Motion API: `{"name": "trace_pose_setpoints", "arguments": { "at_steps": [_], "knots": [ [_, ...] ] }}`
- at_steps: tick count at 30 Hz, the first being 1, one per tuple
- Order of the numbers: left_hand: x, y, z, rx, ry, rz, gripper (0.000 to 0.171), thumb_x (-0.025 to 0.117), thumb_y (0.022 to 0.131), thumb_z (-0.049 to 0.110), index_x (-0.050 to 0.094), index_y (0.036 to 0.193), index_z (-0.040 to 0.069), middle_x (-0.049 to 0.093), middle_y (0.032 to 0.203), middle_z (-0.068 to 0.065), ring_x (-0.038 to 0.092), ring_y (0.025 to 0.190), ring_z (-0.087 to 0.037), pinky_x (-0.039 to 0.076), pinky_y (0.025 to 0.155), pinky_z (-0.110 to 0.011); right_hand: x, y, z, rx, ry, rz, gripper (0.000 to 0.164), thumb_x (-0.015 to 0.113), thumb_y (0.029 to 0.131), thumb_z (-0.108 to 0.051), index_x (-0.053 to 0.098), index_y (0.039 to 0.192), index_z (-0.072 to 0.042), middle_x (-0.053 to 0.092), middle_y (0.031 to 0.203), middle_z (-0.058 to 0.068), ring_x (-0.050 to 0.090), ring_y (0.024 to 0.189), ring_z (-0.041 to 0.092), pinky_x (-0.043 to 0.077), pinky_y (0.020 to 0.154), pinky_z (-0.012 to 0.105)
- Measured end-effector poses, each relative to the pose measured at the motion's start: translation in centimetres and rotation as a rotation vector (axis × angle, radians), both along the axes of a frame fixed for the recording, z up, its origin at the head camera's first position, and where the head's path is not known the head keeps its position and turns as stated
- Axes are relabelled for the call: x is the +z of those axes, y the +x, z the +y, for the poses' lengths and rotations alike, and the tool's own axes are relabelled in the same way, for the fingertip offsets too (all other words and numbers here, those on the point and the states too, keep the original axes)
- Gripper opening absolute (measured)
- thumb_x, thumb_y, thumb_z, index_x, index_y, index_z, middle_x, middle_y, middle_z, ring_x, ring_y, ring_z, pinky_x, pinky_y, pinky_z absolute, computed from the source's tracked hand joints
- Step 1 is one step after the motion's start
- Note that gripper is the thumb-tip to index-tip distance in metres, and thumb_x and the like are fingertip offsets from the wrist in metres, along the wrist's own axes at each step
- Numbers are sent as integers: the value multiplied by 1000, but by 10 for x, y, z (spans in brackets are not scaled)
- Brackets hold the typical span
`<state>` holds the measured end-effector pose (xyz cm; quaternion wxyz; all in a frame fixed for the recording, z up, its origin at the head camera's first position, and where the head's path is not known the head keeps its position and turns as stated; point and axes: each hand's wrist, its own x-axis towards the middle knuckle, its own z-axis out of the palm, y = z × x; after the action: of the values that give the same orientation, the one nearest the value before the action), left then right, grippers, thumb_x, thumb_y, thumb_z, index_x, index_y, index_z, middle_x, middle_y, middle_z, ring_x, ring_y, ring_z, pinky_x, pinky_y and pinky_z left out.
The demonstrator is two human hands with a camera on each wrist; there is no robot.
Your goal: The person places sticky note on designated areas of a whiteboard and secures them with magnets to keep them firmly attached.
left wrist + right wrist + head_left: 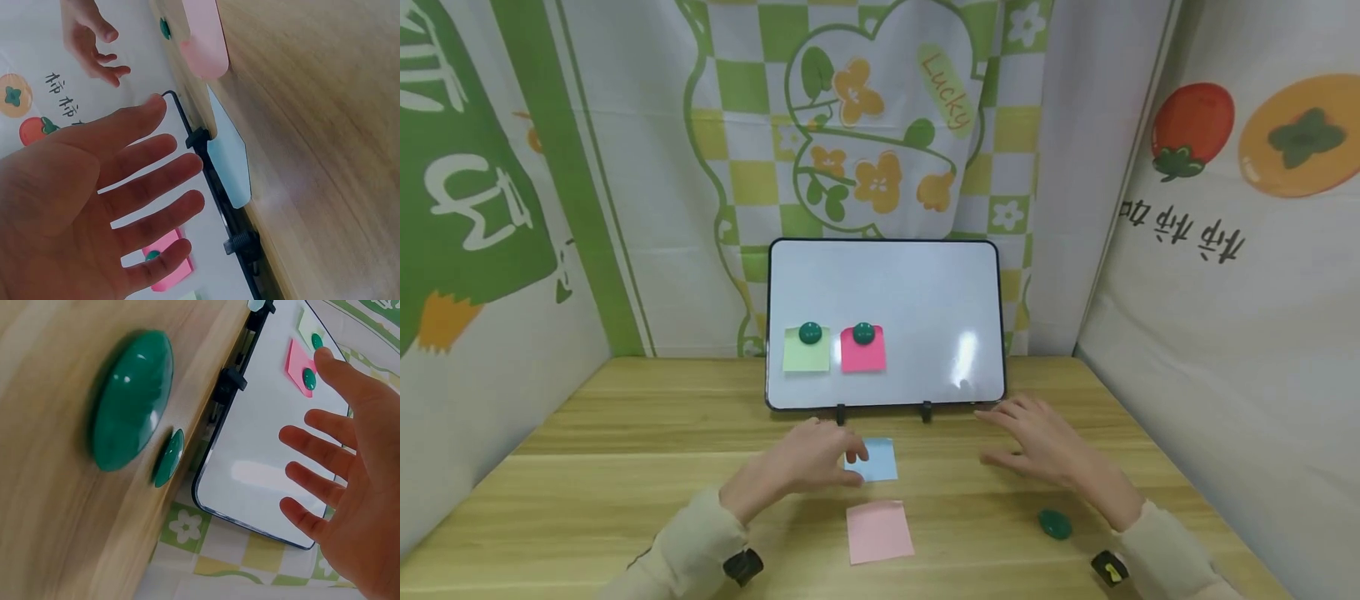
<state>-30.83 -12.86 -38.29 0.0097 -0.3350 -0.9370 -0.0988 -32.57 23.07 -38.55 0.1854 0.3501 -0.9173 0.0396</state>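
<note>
My left hand point(808, 458) hovers at the left end of a light blue sticky note point(882, 461) on the table, its fingers loosely spread and holding nothing. Nearer to me lies a pale pink sticky note point(880, 533). Off to the right, my right hand point(1048, 446) is held above the table before the whiteboard's lower right corner, fingers relaxed and apart. A green round magnet point(1056, 524) sits below that wrist. The right wrist view shows a second green magnet point(169, 459) farther back; in the head view my right hand mostly hides it.
A whiteboard point(925, 292) stands upright at the back on black clips point(927, 412). On its left half, green magnets point(810, 332) pin a light green note point(807, 357) and a hot pink note point(863, 358). Printed curtains point(655, 167) surround the wooden table point(587, 483).
</note>
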Motion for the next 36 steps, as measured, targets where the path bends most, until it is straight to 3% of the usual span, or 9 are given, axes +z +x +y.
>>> {"name": "trace_pose_setpoints", "arguments": {
  "at_steps": [4,7,13,19,32,36],
  "knots": [
    [-1,3,2,-31,-11,10,29,77,84,35,75,107,17,73,94,6,65,92,-14,49,92,-46,-1,7,4,6,-4,-14,55,68,89,-48,62,134,-15,67,119,1,58,115,26,46,97,53],
    [-3,5,4,-42,-38,5,27,76,84,34,75,106,17,71,92,7,64,88,-11,52,85,-40,-3,11,8,7,-11,-28,55,68,90,-47,61,134,-14,67,123,2,58,117,27,46,97,53],
    [-5,8,7,-25,-60,-55,28,74,84,35,75,107,19,71,89,10,61,80,-7,50,71,-31,-6,19,17,-28,-40,-80,56,67,91,-47,61,135,-14,65,127,1,56,121,28,44,99,55],
    [-9,8,8,-23,-75,-97,27,75,83,35,75,106,21,68,83,13,58,75,-4,48,69,-27,-7,23,19,-52,-39,-112,56,67,91,-48,61,135,-15,68,119,-3,58,118,27,44,98,55],
    [-10,13,9,-55,-89,-155,15,77,84,25,75,98,23,62,78,14,52,71,-2,46,67,-24,-5,25,32,-1,-59,-144,54,68,90,-46,61,135,-15,67,121,0,59,118,28,44,101,58],
    [-9,14,10,-64,-93,-176,14,75,85,20,74,98,23,61,78,14,51,71,-3,45,67,-24,-5,27,42,45,-63,-174,50,69,90,-44,64,131,-16,67,117,-4,59,113,21,48,96,50]
  ]
}}
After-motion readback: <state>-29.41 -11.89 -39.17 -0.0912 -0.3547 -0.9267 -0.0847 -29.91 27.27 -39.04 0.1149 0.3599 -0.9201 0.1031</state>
